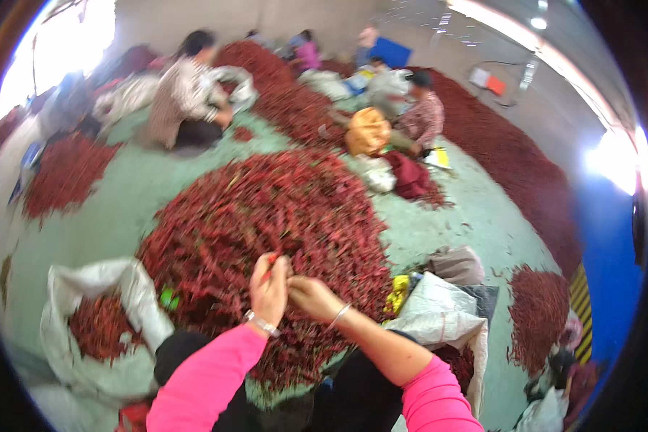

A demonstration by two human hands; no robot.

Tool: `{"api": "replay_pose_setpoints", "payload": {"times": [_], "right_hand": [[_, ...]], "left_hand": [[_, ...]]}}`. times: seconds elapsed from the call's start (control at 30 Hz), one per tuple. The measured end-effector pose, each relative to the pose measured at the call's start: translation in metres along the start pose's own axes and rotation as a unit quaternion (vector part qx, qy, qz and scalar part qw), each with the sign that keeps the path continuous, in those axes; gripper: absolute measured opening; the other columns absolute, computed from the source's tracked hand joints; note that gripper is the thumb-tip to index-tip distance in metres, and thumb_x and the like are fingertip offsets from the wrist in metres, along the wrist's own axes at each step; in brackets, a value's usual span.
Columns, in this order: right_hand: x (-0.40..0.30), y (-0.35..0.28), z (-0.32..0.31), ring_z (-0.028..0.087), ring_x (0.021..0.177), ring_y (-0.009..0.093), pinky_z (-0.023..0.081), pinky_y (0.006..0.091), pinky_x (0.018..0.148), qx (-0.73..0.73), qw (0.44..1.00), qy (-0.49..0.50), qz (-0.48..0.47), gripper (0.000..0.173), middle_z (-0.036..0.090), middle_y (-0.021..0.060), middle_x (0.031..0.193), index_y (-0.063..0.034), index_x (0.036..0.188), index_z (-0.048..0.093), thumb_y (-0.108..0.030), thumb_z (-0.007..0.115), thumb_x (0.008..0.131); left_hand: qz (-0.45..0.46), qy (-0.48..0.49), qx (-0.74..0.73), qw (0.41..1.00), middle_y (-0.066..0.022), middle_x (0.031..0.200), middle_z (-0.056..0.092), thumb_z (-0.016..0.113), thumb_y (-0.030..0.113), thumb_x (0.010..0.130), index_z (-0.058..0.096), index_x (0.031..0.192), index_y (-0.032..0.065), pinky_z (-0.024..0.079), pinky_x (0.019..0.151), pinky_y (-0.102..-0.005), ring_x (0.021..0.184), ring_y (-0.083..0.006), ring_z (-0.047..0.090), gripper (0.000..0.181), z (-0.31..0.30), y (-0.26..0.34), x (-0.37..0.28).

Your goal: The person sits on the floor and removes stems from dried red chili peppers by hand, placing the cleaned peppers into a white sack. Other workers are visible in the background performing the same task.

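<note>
My left hand [269, 294] is raised over a large heap of dried red chillies [270, 205]. Bright red chilli [271, 260] shows between its fingers. Close beside it, my right hand [312, 296] has its fingertips drawn together at the left hand's edge. Blur hides whether anything sits in those fingertips. On the left stands a white woven sack [59, 324], its mouth turned down, with red chillies [105, 326] inside. Another white sack [478, 351] by my right forearm also holds dark red chillies [456, 367].
Several people sit on the green floor [237, 137] among chilli piles, one person [186, 97] at back left and another person [424, 113] at back right. A long chilli bank [502, 146] lines the right wall. A small green object [169, 298] lies at the heap's left edge.
</note>
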State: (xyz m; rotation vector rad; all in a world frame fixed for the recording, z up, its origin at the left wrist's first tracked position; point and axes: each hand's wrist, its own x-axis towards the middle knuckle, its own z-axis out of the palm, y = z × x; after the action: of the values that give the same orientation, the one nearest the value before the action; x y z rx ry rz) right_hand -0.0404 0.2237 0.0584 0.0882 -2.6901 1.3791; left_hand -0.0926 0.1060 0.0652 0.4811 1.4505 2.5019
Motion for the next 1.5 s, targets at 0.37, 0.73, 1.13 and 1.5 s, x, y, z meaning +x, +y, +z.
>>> {"api": "replay_pose_setpoints", "payload": {"times": [0.37, 0.73, 1.13, 1.5], "right_hand": [[-0.026, -0.047, 0.005, 0.031, 0.045, 0.006, 0.025, 0.0207, 0.044, 0.521, 0.845, -0.024, 0.116, 0.014, 0.036, -0.0059, 0.057, -0.0053, 0.096, 0.055, -0.019, 0.051, 0.095], [-0.069, 0.052, 0.133, 0.061, 0.076, 0.022, 0.049, 0.034, 0.071, -0.07, 0.817, -0.572, 0.02, 0.023, 0.064, 0.0114, 0.08, -0.0027, 0.098, 0.064, -0.022, 0.053, 0.092], [0.23, 0.052, 0.204, 0.064, 0.085, 0.033, 0.053, 0.0401, 0.074, -0.326, 0.945, 0.001, 0.024, 0.03, 0.062, 0.0167, 0.101, -0.0017, 0.098, 0.06, -0.03, 0.059, 0.087], [0.231, 0.084, 0.141, 0.056, 0.062, 0.011, 0.049, 0.0269, 0.06, 0.026, 0.982, -0.068, 0.172, 0.029, 0.066, 0.0074, 0.08, -0.0044, 0.104, 0.068, -0.029, 0.06, 0.09]], "left_hand": [[-0.296, -0.044, -0.375, 0.877, 0.0051, 0.069, 0.042, 0.045, 0.017, 0.097, 0.048, 0.086, 0.0065, 0.029, 0.045, -0.0198, 0.055, -0.0054, 0.035, 0.015, -0.029, 0.053, 0.003], [-0.269, -0.093, -0.076, 0.956, 0.0043, 0.061, 0.049, 0.058, 0.022, 0.094, 0.051, 0.085, 0.0086, 0.035, 0.044, -0.0192, 0.05, -0.0037, 0.045, 0.018, -0.061, 0.091, -0.049], [-0.261, -0.126, -0.189, 0.938, 0.0052, 0.061, 0.047, 0.049, 0.025, 0.099, 0.052, 0.086, 0.0063, 0.035, 0.048, -0.0188, 0.052, -0.0031, 0.044, 0.023, -0.041, 0.075, -0.054], [-0.265, -0.071, -0.201, 0.94, 0.0043, 0.059, 0.046, 0.048, 0.025, 0.099, 0.047, 0.081, 0.008, 0.034, 0.046, -0.0199, 0.05, -0.0042, 0.042, 0.025, -0.058, 0.077, -0.033]]}}
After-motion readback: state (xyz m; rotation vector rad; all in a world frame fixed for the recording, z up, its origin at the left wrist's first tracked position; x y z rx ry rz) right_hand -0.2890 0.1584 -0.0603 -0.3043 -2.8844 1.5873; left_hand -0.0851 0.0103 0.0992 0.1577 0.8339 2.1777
